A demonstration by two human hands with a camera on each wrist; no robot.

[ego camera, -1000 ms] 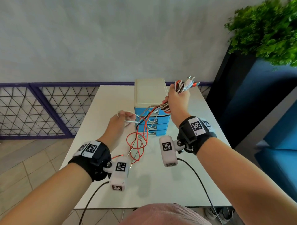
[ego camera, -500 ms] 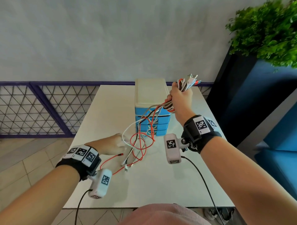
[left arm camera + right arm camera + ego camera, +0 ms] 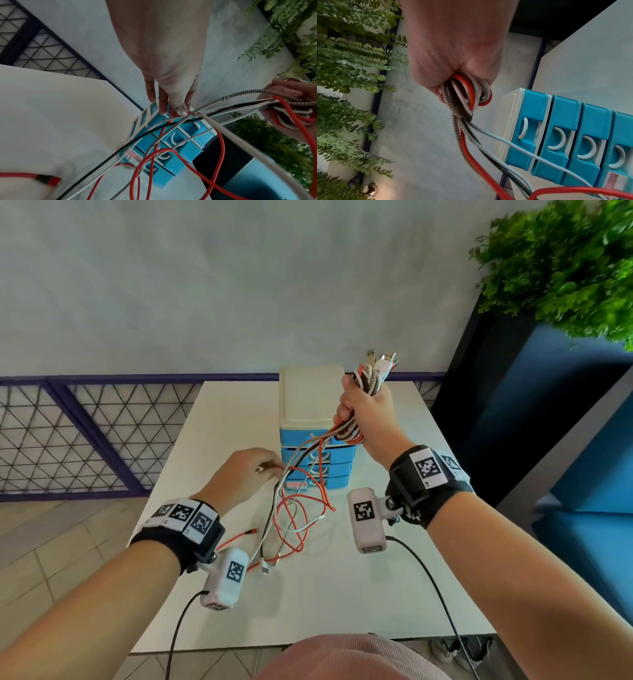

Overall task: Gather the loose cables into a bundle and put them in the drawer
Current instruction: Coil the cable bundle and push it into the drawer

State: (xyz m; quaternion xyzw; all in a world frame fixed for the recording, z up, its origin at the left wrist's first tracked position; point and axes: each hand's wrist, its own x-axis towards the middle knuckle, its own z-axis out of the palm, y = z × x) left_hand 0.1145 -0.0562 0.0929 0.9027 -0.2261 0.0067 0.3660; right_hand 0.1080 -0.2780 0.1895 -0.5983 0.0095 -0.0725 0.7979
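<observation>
Your right hand (image 3: 368,414) is fisted round the coiled cable bundle (image 3: 467,94) above the blue drawer unit (image 3: 317,460); your left hand (image 3: 245,474) pinches the slack strands (image 3: 291,508) hanging before it. Risk: trailing loops may snag the drawer handles, tangle, or slip loose

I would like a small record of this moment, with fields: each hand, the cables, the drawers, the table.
right hand: right hand raised, gripping the cable bundle, plugs sticking out above the fist
left hand: left hand pinches the hanging cable strands at its fingertips
loose ends: red, white, black and braided cable tails trail down onto the white table
drawer unit: blue drawer unit, four drawers, all shut
progress: bundle not finished; nothing in a drawer yet
</observation>
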